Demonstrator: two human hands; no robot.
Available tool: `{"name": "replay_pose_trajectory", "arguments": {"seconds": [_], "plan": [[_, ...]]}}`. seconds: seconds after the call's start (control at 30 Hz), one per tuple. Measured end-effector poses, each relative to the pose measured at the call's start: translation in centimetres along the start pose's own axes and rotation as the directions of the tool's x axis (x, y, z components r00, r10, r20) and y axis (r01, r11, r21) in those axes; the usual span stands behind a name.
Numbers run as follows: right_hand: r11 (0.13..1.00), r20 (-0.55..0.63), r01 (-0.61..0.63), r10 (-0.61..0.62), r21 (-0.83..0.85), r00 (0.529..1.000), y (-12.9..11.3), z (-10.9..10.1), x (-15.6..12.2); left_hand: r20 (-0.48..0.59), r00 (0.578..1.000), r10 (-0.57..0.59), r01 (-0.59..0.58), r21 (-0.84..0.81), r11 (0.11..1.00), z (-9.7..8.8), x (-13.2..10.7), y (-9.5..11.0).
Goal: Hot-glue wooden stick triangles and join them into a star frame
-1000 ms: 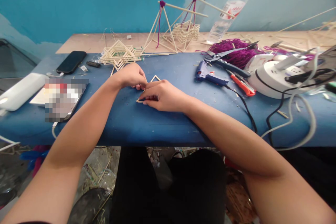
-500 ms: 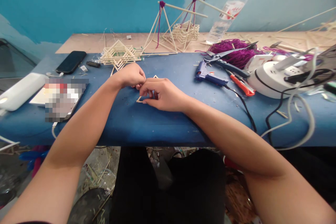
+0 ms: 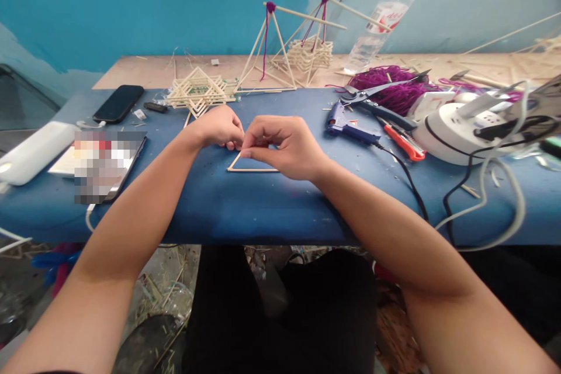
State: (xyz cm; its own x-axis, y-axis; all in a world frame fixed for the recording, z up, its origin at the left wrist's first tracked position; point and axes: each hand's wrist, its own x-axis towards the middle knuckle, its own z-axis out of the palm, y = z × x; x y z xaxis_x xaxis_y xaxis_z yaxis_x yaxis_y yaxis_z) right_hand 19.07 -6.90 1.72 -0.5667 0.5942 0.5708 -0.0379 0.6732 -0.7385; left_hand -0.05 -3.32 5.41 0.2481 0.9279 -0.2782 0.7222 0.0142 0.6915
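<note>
A small triangle of thin wooden sticks point(image 3: 254, 170) lies on the blue table top, its near side and left corner showing. My right hand point(image 3: 284, 149) is over it, thumb and fingertips pinched together at its left side and covering the rest. Whatever the pinch holds is too small or hidden to name. Just left of it, my left hand point(image 3: 221, 127) is closed with its fingers curled, close to the right fingertips. Its grip is hidden too. Beyond the left hand sits a stack of joined stick frames point(image 3: 199, 90).
At the back stands a stick frame tied with purple yarn point(image 3: 270, 7). To the right are a blue glue gun point(image 3: 346, 124), pliers point(image 3: 385, 108), an orange cutter point(image 3: 405, 143), purple yarn point(image 3: 390, 85), a bottle point(image 3: 372, 41) and a white power strip point(image 3: 456, 131) with cables. Phones point(image 3: 119, 103) lie left.
My right hand has shifted a little right and up along the triangle's left side, uncovering its near stick. My left hand has barely moved.
</note>
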Motion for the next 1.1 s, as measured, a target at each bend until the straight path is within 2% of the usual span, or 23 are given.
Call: {"name": "replay_pose_trajectory", "arguments": {"seconds": [0.07, 0.17, 0.3, 0.47, 0.6, 0.87, 1.1], "plan": [[0.998, -0.066, 0.001, 0.003, 0.060, 0.998, -0.4, -0.5, 0.2, -0.002, 1.000, 0.002, -0.002, -0.005, 1.000, 0.0, 0.0, 0.0], [0.987, -0.199, -0.038, 0.069, 0.153, 0.978, -1.0, -1.3, 0.5, 0.000, 1.000, 0.005, -0.005, -0.007, 1.000, 0.0, 0.3, -0.3], [0.968, -0.385, -0.088, 0.176, 0.235, 0.906, -1.0, -3.4, 0.9, 0.010, 1.000, 0.014, -0.014, 0.012, 1.000, 0.0, 0.8, -0.9], [0.978, -0.520, -0.094, 0.179, 0.187, 0.835, 1.0, -7.1, 1.3, 0.018, 1.000, 0.005, -0.005, 0.011, 1.000, -0.2, 1.3, -1.4], [0.975, -0.552, -0.126, 0.208, 0.184, 0.807, 2.4, -7.9, 1.6, -0.016, 1.000, 0.003, -0.003, 0.001, 1.000, -0.2, 1.6, -1.6], [0.943, -0.504, -0.257, 0.331, 0.212, 0.798, 2.9, -6.0, 1.9, -0.097, 0.995, 0.031, -0.031, -0.002, 1.000, 0.1, 1.7, -1.5], [0.932, -0.494, -0.219, 0.341, 0.289, 0.800, 2.9, -6.5, 2.0, -0.144, 0.988, 0.054, -0.051, 0.027, 0.998, 0.1, 1.8, -1.7]]}}
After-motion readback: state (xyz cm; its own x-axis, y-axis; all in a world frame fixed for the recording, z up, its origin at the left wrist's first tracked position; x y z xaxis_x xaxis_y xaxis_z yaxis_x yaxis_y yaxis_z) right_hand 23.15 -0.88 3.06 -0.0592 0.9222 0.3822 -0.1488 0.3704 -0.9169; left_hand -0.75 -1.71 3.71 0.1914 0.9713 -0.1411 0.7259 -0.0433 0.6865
